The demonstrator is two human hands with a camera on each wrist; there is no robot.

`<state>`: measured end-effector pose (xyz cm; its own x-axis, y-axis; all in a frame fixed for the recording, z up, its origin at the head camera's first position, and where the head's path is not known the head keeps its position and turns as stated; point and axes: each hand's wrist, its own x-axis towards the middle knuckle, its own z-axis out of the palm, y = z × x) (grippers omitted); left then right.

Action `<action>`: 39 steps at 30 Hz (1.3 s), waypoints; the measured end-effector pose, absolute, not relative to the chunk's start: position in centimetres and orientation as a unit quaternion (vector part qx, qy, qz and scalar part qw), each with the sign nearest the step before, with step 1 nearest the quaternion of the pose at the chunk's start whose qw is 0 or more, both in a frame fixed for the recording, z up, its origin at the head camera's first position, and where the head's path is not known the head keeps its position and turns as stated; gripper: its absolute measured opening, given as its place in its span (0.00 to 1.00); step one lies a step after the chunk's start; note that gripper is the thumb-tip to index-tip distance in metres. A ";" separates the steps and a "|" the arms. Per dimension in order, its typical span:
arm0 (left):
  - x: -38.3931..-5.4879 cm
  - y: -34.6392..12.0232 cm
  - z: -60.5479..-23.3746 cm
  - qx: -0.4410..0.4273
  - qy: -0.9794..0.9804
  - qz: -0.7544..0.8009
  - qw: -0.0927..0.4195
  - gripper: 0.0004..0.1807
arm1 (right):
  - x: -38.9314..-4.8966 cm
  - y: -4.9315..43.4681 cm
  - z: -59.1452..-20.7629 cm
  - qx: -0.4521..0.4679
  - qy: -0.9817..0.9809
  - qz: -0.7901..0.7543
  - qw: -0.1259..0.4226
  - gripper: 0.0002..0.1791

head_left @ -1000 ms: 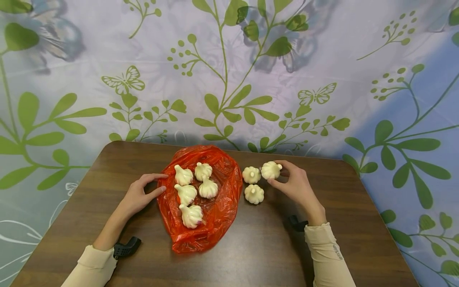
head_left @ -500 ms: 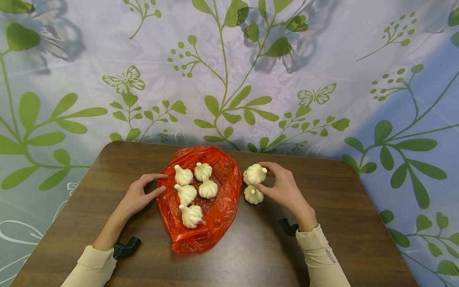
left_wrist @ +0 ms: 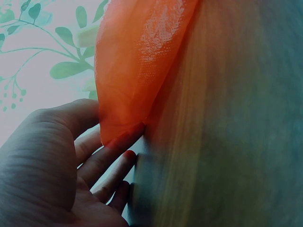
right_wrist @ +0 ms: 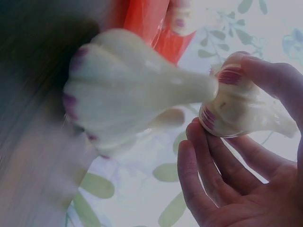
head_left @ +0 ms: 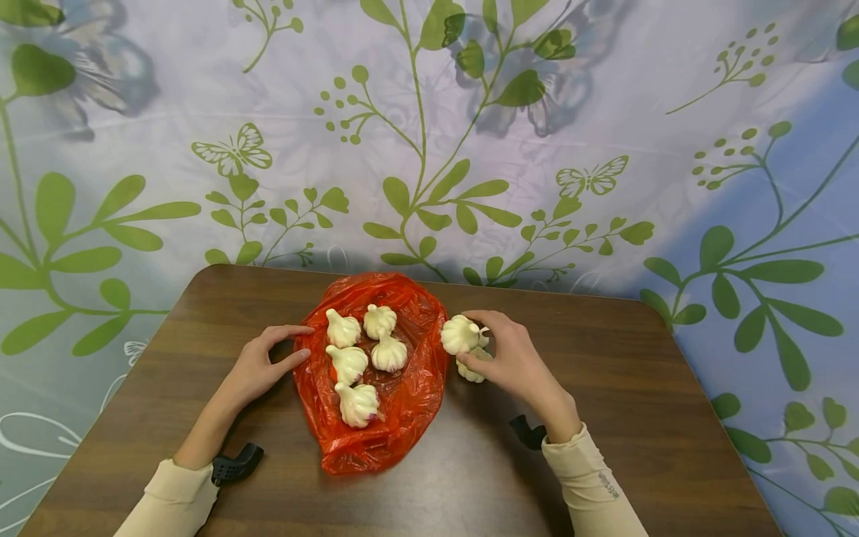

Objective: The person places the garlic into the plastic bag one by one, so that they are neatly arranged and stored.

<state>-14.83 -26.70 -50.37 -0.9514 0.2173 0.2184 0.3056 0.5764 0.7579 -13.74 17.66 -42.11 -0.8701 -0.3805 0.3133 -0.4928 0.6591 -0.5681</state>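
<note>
My left hand (head_left: 258, 365) is at the left side of a red plastic bag (head_left: 419, 373), holding its edge with thumb and fingertips. In the left wrist view the film of the bag (left_wrist: 135, 71) covers the fingertips. Several white garlic bulbs (head_left: 359, 405) with purple marks lie on the spread bag. My right hand (head_left: 513, 358) pinches another garlic bulb (head_left: 459, 335) between thumb and fingers, at the bag's right edge. Below it on the table stand two more bulbs, one mostly hidden; the nearer garlic bulb (right_wrist: 128, 85) looms large in the right wrist view.
The brown wooden table (head_left: 604, 358) has rounded far corners. Behind it hangs a pale cloth (head_left: 288, 149) printed with green leaves and butterflies. A black wrist mount (head_left: 238, 462) sits on the left forearm, another black mount (head_left: 526, 432) on the right.
My right hand has moved left with its garlic bulb, passing over the two standing bulbs to the bag's right edge. My left hand and the bag have stayed in place.
</note>
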 end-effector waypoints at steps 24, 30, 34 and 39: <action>-14.9 -26.8 -50.4 -0.145 -0.883 -0.444 0.046 0.20 | -11.6 13.7 -42.0 0.293 -0.910 0.286 0.057 0.35; -14.9 -26.8 -50.5 -0.143 -0.884 -0.442 0.049 0.20 | -11.4 13.4 -42.1 0.298 -0.913 0.275 0.052 0.35; -14.9 -26.8 -50.6 -0.146 -0.885 -0.438 0.054 0.20 | -11.3 13.2 -42.2 0.297 -0.916 0.265 0.045 0.35; -15.0 -26.8 -50.6 -0.146 -0.886 -0.436 0.054 0.20 | -11.1 12.9 -42.3 0.299 -0.919 0.255 0.033 0.35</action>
<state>-14.95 -26.84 -50.62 -0.9513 0.2116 0.2240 0.3066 0.5768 0.7571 -11.13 12.94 -42.25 -0.8191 -0.5324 0.2136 -0.5663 0.6911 -0.4491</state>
